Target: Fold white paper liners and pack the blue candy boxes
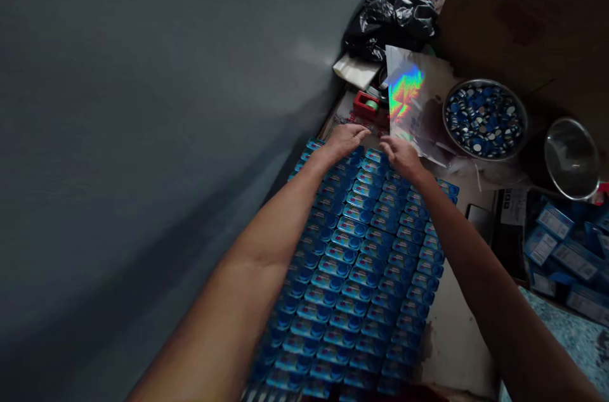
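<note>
Both arms reach out over the blue packs (354,224), laid in tight columns beneath and nearer than the hands; the left hand (346,141) hangs over the far end of the block, fingers bent inward; the right hand (402,156) faces it just across a small gap, fingers curled too; whether either pinches something thin, I cannot tell; good work here, I'd judge, means light fingertips, wrists and forearms held clear of the columns, and both hands acting evenly so no pack skews!

Now to the containers; right of the right hand sits a metal bowl (485,158), heaped with small round discs (485,116), blue and silvery; further right, a second bowl (571,158) stands tilted, its contents too dim to call; nearer than that, well right of the right hand, blue packets (554,221) lie jumbled, some showing white labels; just beyond the hands, a red tape dispenser (365,105) holds a pale green roll.
</note>
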Demonstrator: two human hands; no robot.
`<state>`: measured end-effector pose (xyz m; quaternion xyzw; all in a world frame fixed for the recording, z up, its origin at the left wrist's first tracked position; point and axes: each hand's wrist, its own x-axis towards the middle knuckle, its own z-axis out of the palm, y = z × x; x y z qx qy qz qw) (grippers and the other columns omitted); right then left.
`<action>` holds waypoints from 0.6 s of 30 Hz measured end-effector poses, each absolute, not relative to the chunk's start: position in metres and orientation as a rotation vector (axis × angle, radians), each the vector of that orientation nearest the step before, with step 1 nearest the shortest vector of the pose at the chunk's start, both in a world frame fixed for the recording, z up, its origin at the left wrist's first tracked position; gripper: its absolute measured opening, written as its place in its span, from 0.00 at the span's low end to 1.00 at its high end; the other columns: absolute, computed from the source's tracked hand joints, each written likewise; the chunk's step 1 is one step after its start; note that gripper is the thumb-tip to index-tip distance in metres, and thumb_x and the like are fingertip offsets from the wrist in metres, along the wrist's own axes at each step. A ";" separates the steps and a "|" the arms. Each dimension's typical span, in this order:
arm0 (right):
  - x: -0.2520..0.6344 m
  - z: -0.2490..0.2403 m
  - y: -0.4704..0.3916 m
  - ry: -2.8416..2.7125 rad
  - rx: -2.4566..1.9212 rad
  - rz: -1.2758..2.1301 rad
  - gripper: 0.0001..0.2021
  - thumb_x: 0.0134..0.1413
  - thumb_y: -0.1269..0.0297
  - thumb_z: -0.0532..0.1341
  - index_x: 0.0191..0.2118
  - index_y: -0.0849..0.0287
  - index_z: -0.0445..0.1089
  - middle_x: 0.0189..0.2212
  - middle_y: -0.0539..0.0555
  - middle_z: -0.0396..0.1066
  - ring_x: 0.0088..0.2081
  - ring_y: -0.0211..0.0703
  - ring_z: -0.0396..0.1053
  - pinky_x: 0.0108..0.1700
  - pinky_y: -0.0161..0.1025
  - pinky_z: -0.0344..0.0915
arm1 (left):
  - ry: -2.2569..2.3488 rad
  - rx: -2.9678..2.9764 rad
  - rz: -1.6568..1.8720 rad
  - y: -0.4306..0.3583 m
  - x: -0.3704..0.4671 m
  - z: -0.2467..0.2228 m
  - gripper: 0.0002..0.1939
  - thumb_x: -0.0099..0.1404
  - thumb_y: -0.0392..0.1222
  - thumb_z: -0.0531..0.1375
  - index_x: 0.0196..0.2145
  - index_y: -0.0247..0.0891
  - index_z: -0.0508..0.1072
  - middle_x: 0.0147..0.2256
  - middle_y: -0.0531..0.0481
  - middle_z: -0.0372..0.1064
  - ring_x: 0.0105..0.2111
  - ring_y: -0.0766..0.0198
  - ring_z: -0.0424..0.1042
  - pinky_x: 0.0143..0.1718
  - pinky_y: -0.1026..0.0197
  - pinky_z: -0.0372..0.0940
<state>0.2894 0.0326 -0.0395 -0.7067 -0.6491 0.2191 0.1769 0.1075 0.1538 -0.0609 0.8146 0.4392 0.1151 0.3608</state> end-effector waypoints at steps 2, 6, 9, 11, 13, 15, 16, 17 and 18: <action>0.315 -0.029 0.020 -1.608 -2.067 0.509 0.21 0.74 0.55 0.49 0.59 0.60 0.71 0.49 0.57 0.79 0.48 0.45 0.75 0.53 0.42 0.69 | 1.042 2.132 0.267 0.146 0.118 -0.056 0.16 0.72 0.49 0.57 0.47 0.45 0.83 0.49 0.46 0.81 0.50 0.55 0.77 0.53 0.59 0.65; 0.365 -0.010 -0.053 -1.102 -2.085 0.246 0.19 0.67 0.55 0.53 0.49 0.61 0.77 0.45 0.60 0.80 0.46 0.51 0.76 0.52 0.44 0.70 | 0.935 2.267 -0.018 0.127 0.130 -0.053 0.15 0.71 0.52 0.59 0.48 0.50 0.82 0.51 0.46 0.80 0.54 0.47 0.75 0.64 0.44 0.55; 0.380 -0.003 -0.141 -0.906 -2.176 0.167 0.19 0.65 0.52 0.56 0.48 0.60 0.77 0.43 0.60 0.80 0.44 0.51 0.76 0.50 0.45 0.71 | 0.947 2.378 -0.176 0.116 0.134 -0.061 0.16 0.69 0.55 0.61 0.48 0.48 0.80 0.50 0.43 0.79 0.55 0.43 0.74 0.66 0.35 0.48; 0.373 0.000 -0.204 -0.796 -2.275 0.174 0.19 0.65 0.50 0.56 0.47 0.57 0.77 0.42 0.59 0.80 0.42 0.52 0.77 0.47 0.46 0.72 | 0.973 2.402 -0.206 0.112 0.135 -0.066 0.17 0.69 0.57 0.61 0.47 0.46 0.80 0.50 0.41 0.79 0.55 0.43 0.73 0.66 0.36 0.49; 0.353 0.003 -0.261 -0.729 -2.338 0.211 0.17 0.65 0.50 0.56 0.46 0.53 0.77 0.41 0.58 0.80 0.42 0.53 0.77 0.45 0.48 0.74 | 0.987 2.391 -0.243 0.111 0.136 -0.067 0.18 0.68 0.58 0.63 0.46 0.45 0.79 0.50 0.42 0.79 0.56 0.42 0.72 0.65 0.37 0.51; 0.327 0.006 -0.307 -0.789 -2.350 0.271 0.15 0.66 0.52 0.55 0.45 0.50 0.77 0.41 0.58 0.80 0.43 0.55 0.77 0.46 0.51 0.74 | 1.018 2.395 -0.270 0.111 0.135 -0.064 0.19 0.67 0.60 0.64 0.48 0.46 0.78 0.50 0.47 0.79 0.58 0.42 0.70 0.65 0.38 0.52; 0.314 0.007 -0.324 -0.893 -2.341 0.312 0.13 0.67 0.54 0.56 0.45 0.48 0.77 0.41 0.57 0.80 0.44 0.55 0.77 0.48 0.53 0.74 | 1.011 2.408 -0.267 0.111 0.134 -0.062 0.20 0.69 0.61 0.62 0.50 0.45 0.77 0.51 0.47 0.79 0.59 0.41 0.69 0.64 0.37 0.52; 0.304 0.007 -0.339 -1.032 -2.329 0.356 0.12 0.67 0.56 0.56 0.46 0.47 0.77 0.44 0.57 0.79 0.47 0.55 0.76 0.51 0.54 0.74 | 1.005 2.419 -0.252 0.110 0.132 -0.060 0.21 0.70 0.61 0.60 0.52 0.45 0.76 0.52 0.49 0.78 0.60 0.40 0.68 0.63 0.38 0.54; 0.298 0.008 -0.350 -1.170 -2.319 0.385 0.12 0.67 0.57 0.57 0.47 0.46 0.77 0.48 0.57 0.79 0.51 0.56 0.74 0.54 0.55 0.72 | 1.034 2.429 -0.147 0.108 0.130 -0.058 0.23 0.71 0.63 0.57 0.53 0.47 0.75 0.54 0.53 0.77 0.59 0.42 0.68 0.61 0.42 0.57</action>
